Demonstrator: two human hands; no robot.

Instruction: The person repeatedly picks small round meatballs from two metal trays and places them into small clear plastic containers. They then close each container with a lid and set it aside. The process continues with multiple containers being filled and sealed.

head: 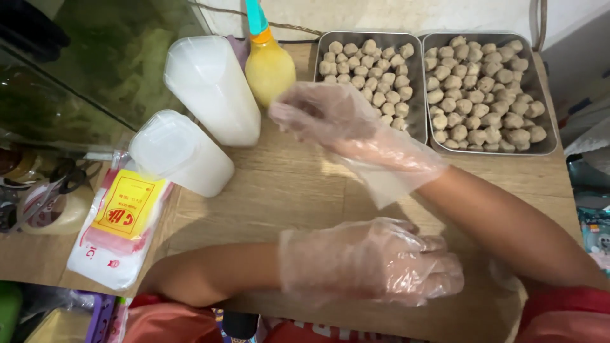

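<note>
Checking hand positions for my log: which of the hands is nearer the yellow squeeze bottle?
The right hand. It hovers just beside the squeeze bottle, at its lower right, reaching across the table. The left hand lies well below, near the table's front edge.

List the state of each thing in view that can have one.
Left tray: partly full of meatballs.
Right tray: nearly full of meatballs.
Squeeze bottle: capped, upright.
Two cup stacks: lying on their sides.
Bag pack: lying flat.
Left hand: gloved, holding nothing.
Right hand: gloved, holding nothing.
</note>
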